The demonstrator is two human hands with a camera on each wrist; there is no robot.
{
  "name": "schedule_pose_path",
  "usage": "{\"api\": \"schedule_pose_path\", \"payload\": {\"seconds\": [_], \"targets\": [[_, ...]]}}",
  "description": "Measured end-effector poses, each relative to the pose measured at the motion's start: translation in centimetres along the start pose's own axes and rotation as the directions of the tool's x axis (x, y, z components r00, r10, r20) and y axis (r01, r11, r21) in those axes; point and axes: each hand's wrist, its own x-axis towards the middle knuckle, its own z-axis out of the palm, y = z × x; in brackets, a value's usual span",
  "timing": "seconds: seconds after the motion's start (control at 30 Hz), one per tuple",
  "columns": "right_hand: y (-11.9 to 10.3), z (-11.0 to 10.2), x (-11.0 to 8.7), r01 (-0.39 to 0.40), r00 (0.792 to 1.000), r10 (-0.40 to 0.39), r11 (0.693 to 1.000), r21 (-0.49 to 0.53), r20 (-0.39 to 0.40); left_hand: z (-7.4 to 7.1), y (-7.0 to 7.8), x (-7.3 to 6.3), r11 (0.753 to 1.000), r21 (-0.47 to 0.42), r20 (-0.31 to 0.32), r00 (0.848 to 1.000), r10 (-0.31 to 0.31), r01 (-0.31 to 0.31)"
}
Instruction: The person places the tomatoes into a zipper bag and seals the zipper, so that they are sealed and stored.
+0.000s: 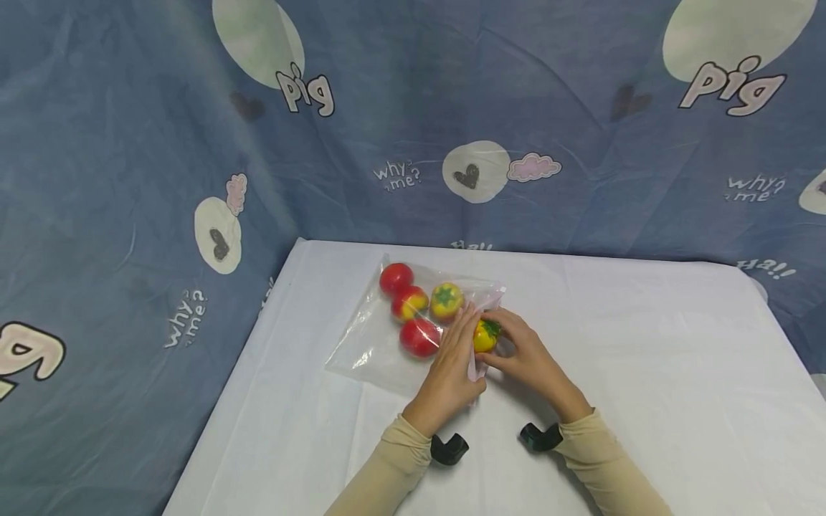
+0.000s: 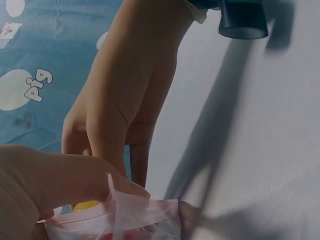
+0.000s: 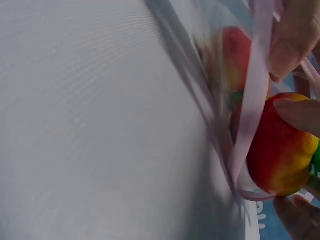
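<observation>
A clear plastic bag [image 1: 371, 358] with a pink-edged mouth lies on the white table. Inside it are a red fruit [image 1: 396, 278], a red-and-yellow one [image 1: 409, 304], a yellow one with a green star-shaped top [image 1: 447, 301] and another red one [image 1: 419, 338]. My left hand [image 1: 448, 373] holds the bag's pink edge [image 2: 160, 206], its thumb against the strip. At the mouth, my right hand [image 1: 525, 351] grips a red-and-yellow toy fruit [image 3: 282, 150] with a green leafy top, thumb on one side and fingers on the other.
Each sleeve has a black curved wrist piece, one at the left wrist [image 1: 449, 450] and one at the right [image 1: 540, 437]. A blue printed curtain [image 1: 581, 143] hangs behind and left of the white-covered table [image 1: 645, 358].
</observation>
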Motion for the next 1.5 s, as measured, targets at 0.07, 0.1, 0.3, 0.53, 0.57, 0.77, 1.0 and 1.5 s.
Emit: {"api": "schedule_pose_path", "payload": {"seconds": [0.07, 0.1, 0.3, 0.53, 0.57, 0.77, 1.0, 1.5], "targets": [[0.0, 0.0, -0.2, 0.008, 1.0, -0.009, 0.999, -0.041, -0.03, 0.0, 0.0, 0.0, 1.0, 0.009, -0.005, 1.0, 0.009, -0.009], [0.0, 0.0, -0.2, 0.013, 0.999, -0.016, 0.998, -0.06, -0.048, 0.0, 0.0, 0.0, 1.0, 0.014, -0.007, 1.0, 0.012, -0.012], [-0.3, 0.0, -0.4, 0.034, 0.997, -0.034, 0.999, 0.007, -0.063, -0.1, 0.1, 0.0, 1.0, 0.02, -0.012, 1.0, 0.007, -0.007], [-0.3, 0.5, 0.0, 0.042, 0.998, -0.046, 0.995, 0.096, 0.045, 0.0, 0.1, -0.1, 1.0, 0.017, -0.007, 1.0, -0.012, 0.012], [-0.3, 0.6, 0.1, 0.043, 0.997, -0.048, 0.995, 0.087, 0.054, 0.0, 0.1, -0.2, 1.0, 0.014, -0.008, 1.0, -0.01, 0.01], [-0.3, 1.3, 0.5, 0.049, 0.994, -0.052, 0.998, 0.036, 0.097, 0.1, 0.2, -0.1, 1.0, 0.012, -0.024, 1.0, 0.009, -0.009], [-0.1, 0.6, 0.2, -0.004, 0.994, -0.007, 0.994, 0.106, 0.105, 0.1, 0.3, 0.2, 1.0, 0.002, -0.023, 0.999, 0.026, -0.026], [0.7, 0.8, 0.8, -0.049, 0.994, 0.023, 0.968, 0.246, 0.109, 0.1, 0.1, 0.0, 1.0, 0.011, -0.025, 0.999, 0.027, -0.027]]}}
